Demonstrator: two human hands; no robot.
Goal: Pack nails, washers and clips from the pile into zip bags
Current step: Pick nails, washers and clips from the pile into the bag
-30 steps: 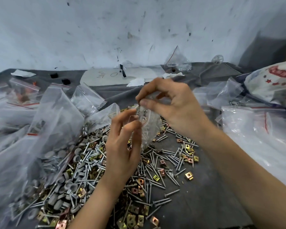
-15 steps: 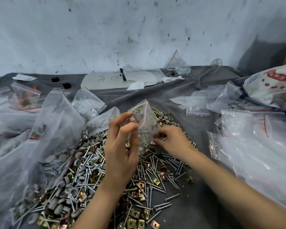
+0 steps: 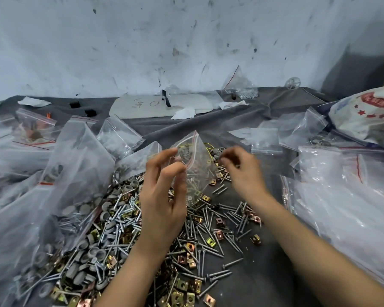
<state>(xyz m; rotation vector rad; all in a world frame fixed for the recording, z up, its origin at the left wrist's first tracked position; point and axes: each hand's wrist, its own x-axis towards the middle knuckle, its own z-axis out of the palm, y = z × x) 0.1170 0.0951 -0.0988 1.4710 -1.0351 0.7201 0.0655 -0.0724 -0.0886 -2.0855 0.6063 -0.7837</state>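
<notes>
A pile of silver nails (image 3: 211, 240), grey washers (image 3: 97, 254) and brass clips (image 3: 183, 292) lies on the dark cloth in front of me. My left hand (image 3: 164, 202) pinches the mouth of a small clear zip bag (image 3: 197, 171) with a red seal line and holds it upright above the pile. The bag has nails and clips in it. My right hand (image 3: 242, 171) is blurred, just right of the bag's mouth and raised off the pile, with its fingers curled. Whether it holds a part is hidden by the blur.
Large clear bags with washers and nails (image 3: 60, 196) crowd the left. Empty zip bags (image 3: 341, 196) are stacked at the right, below a printed sack (image 3: 368, 114). A white board (image 3: 160, 105) and a small bag (image 3: 237, 85) sit by the wall.
My right hand has come up from the pile to beside the bag's mouth. The left hand and the bag have stayed almost still.
</notes>
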